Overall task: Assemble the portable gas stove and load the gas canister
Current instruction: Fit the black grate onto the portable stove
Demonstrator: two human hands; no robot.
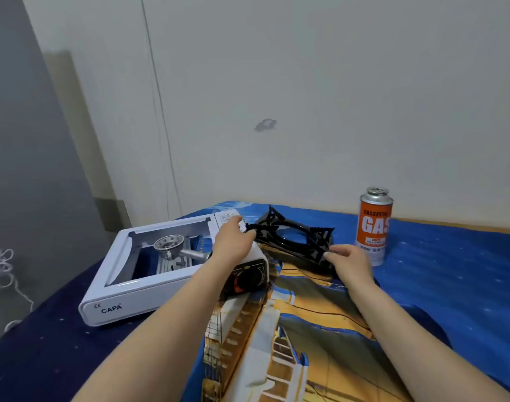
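Blue printed cloth (pixel 451 285): black pan support (pixel 294 236), pinched at opposite ends by left hand (pixel 233 242) and right hand (pixel 349 262), lies just right of open white stove (pixel 126 288).

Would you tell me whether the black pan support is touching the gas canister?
Apart. The head view shows blue cloth between the black pan support and the upright gas canister.
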